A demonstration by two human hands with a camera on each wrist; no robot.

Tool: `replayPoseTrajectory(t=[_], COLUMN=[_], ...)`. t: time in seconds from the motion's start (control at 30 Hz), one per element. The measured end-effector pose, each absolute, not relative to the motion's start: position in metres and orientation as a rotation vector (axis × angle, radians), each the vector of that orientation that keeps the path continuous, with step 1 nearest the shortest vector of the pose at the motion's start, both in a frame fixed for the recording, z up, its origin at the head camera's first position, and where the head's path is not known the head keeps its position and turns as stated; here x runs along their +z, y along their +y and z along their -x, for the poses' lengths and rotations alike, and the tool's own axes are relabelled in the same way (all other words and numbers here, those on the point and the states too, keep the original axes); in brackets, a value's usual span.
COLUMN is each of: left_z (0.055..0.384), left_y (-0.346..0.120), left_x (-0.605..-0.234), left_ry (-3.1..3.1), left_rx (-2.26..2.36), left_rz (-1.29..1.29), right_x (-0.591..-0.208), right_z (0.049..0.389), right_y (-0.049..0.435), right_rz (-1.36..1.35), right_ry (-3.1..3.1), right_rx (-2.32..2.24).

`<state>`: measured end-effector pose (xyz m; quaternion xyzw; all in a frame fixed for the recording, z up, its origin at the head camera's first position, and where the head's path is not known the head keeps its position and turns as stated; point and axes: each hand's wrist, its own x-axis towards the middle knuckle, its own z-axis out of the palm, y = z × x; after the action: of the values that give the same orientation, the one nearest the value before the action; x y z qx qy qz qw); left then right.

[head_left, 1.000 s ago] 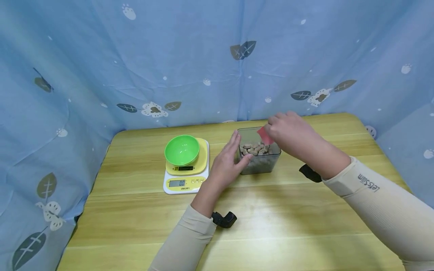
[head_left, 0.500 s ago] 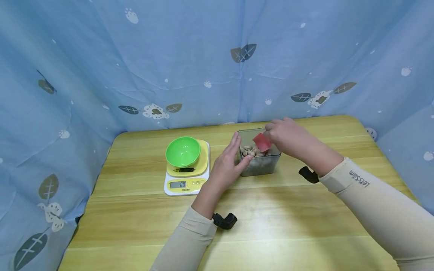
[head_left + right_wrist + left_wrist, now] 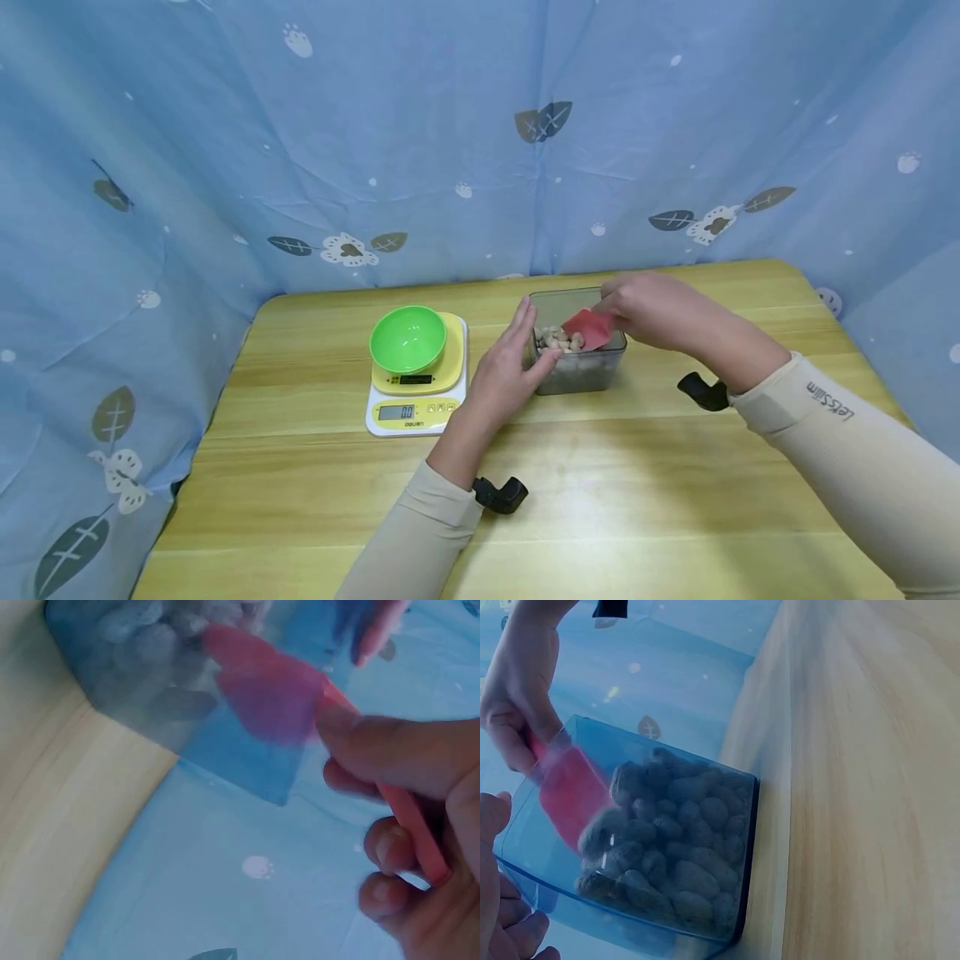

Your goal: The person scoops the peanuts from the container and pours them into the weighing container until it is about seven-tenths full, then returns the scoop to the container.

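In the head view, a grey see-through plastic box [image 3: 577, 379] holds peanuts in their shells [image 3: 553, 338]. My right hand [image 3: 660, 312] grips the handle of a red scoop [image 3: 591, 331] from above the box's right side. The scoop's blade [image 3: 571, 796] is down inside the box, its front edge among the peanuts. In the right wrist view, my thumb and fingers wrap the scoop handle [image 3: 412, 829]. My left hand [image 3: 502, 379] rests at the box's left side with straight fingers along the wall and the thumb at the front rim.
To the left, a yellow and white kitchen scale [image 3: 390, 425] reads 0.0 and bears a green bowl [image 3: 408, 340] on its plate. Both stand on a wooden table [image 3: 300, 500]. A blue patterned curtain [image 3: 420, 150] hangs behind and beside the table.
My right hand has lowered the scoop from the upper right of the box into the peanuts, tilting its blade to the left. My left hand stays at the box.
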<state>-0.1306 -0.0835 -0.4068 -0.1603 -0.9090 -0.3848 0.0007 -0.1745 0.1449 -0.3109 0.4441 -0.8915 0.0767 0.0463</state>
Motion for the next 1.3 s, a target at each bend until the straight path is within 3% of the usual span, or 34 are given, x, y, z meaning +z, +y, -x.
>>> replayPoseTrajectory(t=[0.2,0.8,1.3], left_z=[0.131,0.132,0.133], left_y=[-0.083,-0.082,-0.083], left_x=[-0.409,-0.409,-0.405], left_ry=[-2.845,-2.848,-2.88], left_rx=[-1.204,-1.183,-1.161], left_rz=[0.519,0.536,0.523], right_x=[-0.318,-0.349,-0.349], right_z=[0.171,0.162,0.169], right_y=[0.146,0.135,0.154], right_rz=[-1.365,-0.908,-0.939], right_ry=[-2.756,-2.965,-2.97], right_rx=[0.31,0.567,0.825])
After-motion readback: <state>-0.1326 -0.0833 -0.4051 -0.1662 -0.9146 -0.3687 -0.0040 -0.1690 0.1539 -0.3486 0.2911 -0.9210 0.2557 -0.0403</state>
